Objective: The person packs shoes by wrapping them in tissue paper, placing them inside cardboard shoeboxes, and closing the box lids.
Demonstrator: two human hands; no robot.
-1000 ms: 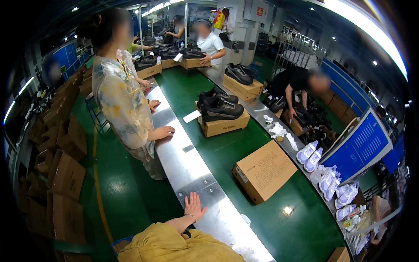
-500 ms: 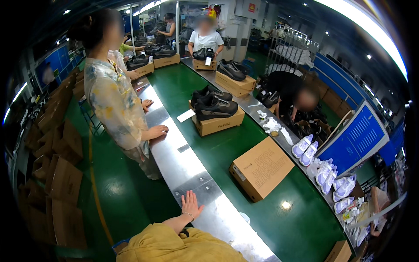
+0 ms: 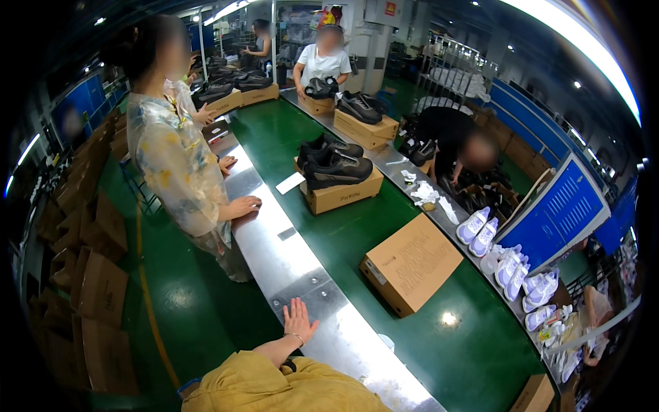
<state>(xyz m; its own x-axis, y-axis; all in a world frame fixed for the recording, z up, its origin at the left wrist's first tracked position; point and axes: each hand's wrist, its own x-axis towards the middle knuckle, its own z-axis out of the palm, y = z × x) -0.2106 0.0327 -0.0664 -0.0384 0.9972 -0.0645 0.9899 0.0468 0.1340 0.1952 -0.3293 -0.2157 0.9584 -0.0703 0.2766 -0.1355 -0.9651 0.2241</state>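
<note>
My left hand (image 3: 298,323) lies flat on the metal edge strip (image 3: 343,302) of the work line, fingers spread and holding nothing. A thin bracelet circles its wrist, below which is a yellow sleeve (image 3: 254,384). My right hand is out of view. Nearest to my left hand on the green belt (image 3: 329,247) is a closed brown carton (image 3: 412,264). Farther along, a pair of black shoes (image 3: 336,165) rests on a brown shoebox (image 3: 343,196), with a white card (image 3: 290,182) beside it.
A co-worker in a patterned blouse (image 3: 171,151) stands at the left edge, hands on the metal. Another person (image 3: 322,65) stands at the far end; a third (image 3: 467,144) bends on the right. White-and-lilac shoes (image 3: 511,271) line the right ledge. Open cartons (image 3: 103,288) are stacked at left.
My left hand stays in place. The person at the far end has shifted slightly, head now turned, and the shoes there sit lower in the box area. The view has tilted slightly.
</note>
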